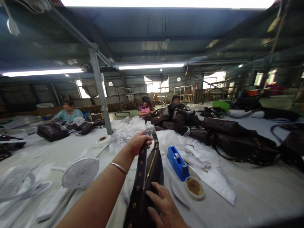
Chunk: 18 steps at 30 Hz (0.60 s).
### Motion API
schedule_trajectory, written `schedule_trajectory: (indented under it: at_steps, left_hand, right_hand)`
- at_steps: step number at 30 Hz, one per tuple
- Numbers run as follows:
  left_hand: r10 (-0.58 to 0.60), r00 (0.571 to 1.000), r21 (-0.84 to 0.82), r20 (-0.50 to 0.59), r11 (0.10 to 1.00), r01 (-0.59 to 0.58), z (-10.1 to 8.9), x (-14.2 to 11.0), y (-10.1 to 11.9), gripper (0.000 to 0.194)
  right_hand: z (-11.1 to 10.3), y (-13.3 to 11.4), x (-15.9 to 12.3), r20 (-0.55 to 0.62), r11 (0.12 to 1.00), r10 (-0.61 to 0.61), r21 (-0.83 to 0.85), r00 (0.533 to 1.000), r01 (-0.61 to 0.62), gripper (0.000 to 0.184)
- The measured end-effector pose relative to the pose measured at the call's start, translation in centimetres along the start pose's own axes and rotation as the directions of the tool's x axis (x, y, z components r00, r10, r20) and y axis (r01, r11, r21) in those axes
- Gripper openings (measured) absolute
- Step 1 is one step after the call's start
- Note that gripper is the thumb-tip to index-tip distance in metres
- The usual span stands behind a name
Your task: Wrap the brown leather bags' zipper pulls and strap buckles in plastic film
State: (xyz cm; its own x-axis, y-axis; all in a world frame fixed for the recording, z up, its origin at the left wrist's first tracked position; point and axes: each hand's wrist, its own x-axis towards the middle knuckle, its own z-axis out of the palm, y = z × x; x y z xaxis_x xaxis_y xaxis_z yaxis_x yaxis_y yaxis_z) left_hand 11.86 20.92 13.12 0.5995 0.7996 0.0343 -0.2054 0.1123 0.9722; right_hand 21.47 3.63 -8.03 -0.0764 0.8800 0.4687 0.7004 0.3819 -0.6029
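My left hand [142, 142], with a bangle on its wrist, is closed around the strap [140, 174] of a dark brown handbag. The strap is studded with metal rivets, and clear plastic wrap [150, 129] covers its top by my fingers. Below hangs the handbag [154, 167], tilted, with a gold zipper running down it; its lower end leaves the frame. My right hand [163, 204] has its fingers apart against the bag's side, gripping nothing. Just right of the bag stand a blue tape dispenser [178, 163] and a small round dish [194, 188] with brown contents.
A white fan [82, 172] stands at left, a second fan [16, 183] beyond it. Dark bags [178, 117] are heaped across the table, with plastic sheeting [213, 174] at right. A post [101, 91] rises at left. Several people [68, 114] sit across the table.
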Motion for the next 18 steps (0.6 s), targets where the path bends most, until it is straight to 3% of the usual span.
schedule_trajectory:
  at_steps: [5,9,13,15,16,18]
  left_hand:
    - [0.157,0.981,-0.023,0.111,0.988,-0.156,0.1,-6.3,4.8,0.021]
    - [0.144,0.988,0.041,0.056,0.988,-0.147,-0.7,-12.6,5.8,0.016]
    - [-0.028,0.995,0.047,-0.098,0.998,0.033,-0.4,-17.7,3.9,0.018]
    - [-0.124,0.983,0.034,-0.132,0.991,0.129,-0.1,-19.7,1.9,0.02]
    - [-0.168,0.977,0.03,-0.133,0.984,0.173,0.0,-20.5,0.6,0.022]
    - [-0.227,0.967,0.024,-0.114,0.973,0.231,0.1,-21.8,-2.0,0.025]
  right_hand:
    - [-1.1,0.5,0.6,0.072,0.999,-0.013,0.034,0.997,0.01,0.049]
    - [-1.6,0.7,0.7,0.03,0.985,0.044,0.164,0.999,-0.049,0.046]
    - [-3.5,-1.0,2.2,-0.097,0.947,0.171,0.292,0.98,-0.136,0.039]
    - [-4.7,-3.2,3.3,-0.08,0.898,0.176,0.421,0.981,-0.127,0.035]
    - [-5.2,-4.5,3.7,-0.02,0.838,0.171,0.529,0.985,-0.135,0.036]
    - [-5.7,-7.5,4.2,0.158,0.597,0.131,0.776,0.979,-0.205,0.044]
